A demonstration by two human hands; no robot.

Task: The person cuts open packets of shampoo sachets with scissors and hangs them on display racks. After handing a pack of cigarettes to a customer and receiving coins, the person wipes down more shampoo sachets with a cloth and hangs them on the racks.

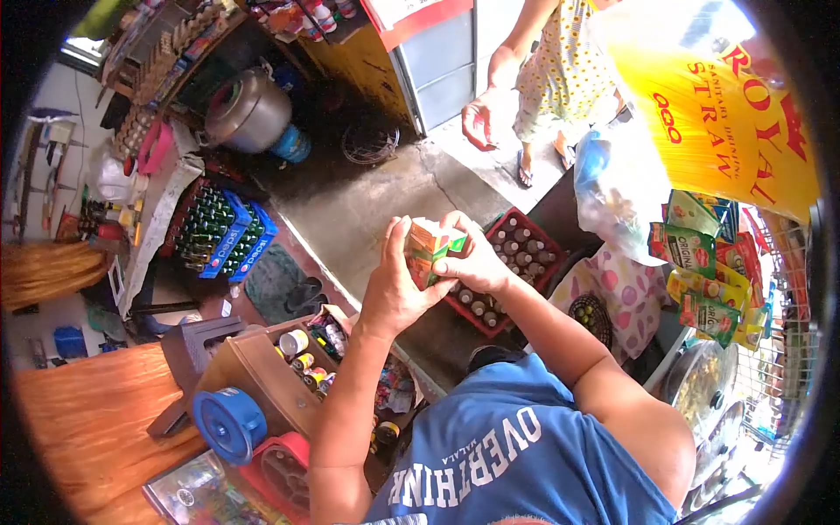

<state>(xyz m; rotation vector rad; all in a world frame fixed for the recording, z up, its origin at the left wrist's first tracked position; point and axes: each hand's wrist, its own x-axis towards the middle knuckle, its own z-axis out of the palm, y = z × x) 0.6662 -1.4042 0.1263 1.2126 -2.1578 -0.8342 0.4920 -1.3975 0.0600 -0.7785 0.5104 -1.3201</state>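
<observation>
A small green and orange-red carton is held up in front of my chest, its pale brown top edges or flaps facing upward. My left hand grips its left side and lower part, with the fingers around it. On the other side, my right hand pinches a green edge near the top with thumb and fingers. Whatever is inside the carton cannot be made out. Below my right forearm stands a red crate of bottles.
Another person's hand hangs near the doorway. Blue Pepsi crates of green bottles stand at left, beside a large metal pot. A wooden drawer unit with cans is close on my left. Hanging packets are at right.
</observation>
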